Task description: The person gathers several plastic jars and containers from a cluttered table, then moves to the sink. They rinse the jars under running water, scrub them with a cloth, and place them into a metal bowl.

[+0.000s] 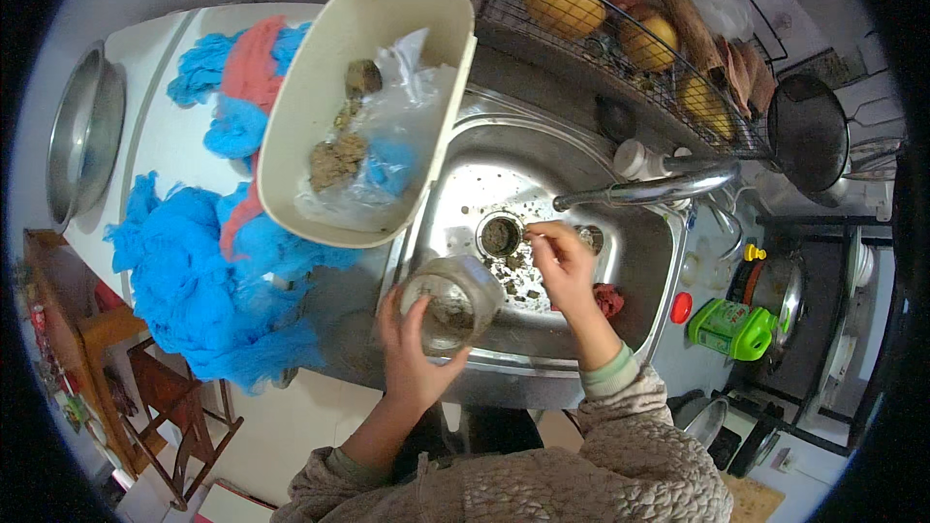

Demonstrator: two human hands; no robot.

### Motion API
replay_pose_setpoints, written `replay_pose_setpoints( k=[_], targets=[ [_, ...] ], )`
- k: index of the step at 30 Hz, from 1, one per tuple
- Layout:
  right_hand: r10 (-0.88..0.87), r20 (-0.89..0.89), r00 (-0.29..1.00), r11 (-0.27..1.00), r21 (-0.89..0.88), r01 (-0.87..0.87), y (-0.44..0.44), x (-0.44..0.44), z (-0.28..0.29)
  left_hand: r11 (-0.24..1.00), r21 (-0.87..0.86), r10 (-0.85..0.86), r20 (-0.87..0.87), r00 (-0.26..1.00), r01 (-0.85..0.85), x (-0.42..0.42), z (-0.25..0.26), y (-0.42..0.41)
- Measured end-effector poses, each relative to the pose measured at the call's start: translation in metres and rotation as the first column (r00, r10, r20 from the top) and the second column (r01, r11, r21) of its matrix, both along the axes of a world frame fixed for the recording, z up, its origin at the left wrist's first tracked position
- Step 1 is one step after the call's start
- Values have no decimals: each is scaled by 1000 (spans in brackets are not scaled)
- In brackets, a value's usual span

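My left hand grips a clear jar tilted over the near left edge of the steel sink. Dark residue clings inside the jar. Over the sink basin, my right hand has its fingers curled, with thumb and forefinger close together beside the drain. Whether something small sits between those fingertips cannot be made out. Dark wet crumbs are scattered around the drain, and dark matter fills its opening. A red mesh scrubber lies partly behind my right wrist.
A cream bin holding plastic bags and brown clumps stands left of the sink. Blue mesh netting is heaped beside it. The faucet reaches over the basin. Rightward are a red lid and a green jug; a wire rack stands behind.
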State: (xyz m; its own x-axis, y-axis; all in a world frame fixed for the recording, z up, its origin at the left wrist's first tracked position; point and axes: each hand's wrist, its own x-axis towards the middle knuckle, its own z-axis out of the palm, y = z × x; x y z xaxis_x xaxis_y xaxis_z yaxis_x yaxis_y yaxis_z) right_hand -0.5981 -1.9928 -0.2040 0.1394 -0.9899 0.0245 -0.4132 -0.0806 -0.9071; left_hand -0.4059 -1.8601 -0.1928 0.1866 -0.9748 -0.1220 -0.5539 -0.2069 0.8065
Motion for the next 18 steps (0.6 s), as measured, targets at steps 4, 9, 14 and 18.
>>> replay_pose_setpoints(
  k=[4, 9, 14, 18],
  targets=[
    [302, -549, 779, 944, 285, -166, 12, -63, -144, 996, -79, 35, 27, 999, -33, -4, -7, -3],
    [447, -621, 644, 895, 313, -318, 23, -68, -223, 998, 3, 66, 66, 996, -66, -7, -5, -2],
    [335, -508, 793, 937, 269, -223, 16, -77, -228, 999, -2, 45, 170, 984, -45, -11, -14, 4],
    [263, -403, 876, 953, 248, -172, 14, -78, -168, 998, -2, 66, 137, 988, -67, -18, -9, 0]
  ],
)
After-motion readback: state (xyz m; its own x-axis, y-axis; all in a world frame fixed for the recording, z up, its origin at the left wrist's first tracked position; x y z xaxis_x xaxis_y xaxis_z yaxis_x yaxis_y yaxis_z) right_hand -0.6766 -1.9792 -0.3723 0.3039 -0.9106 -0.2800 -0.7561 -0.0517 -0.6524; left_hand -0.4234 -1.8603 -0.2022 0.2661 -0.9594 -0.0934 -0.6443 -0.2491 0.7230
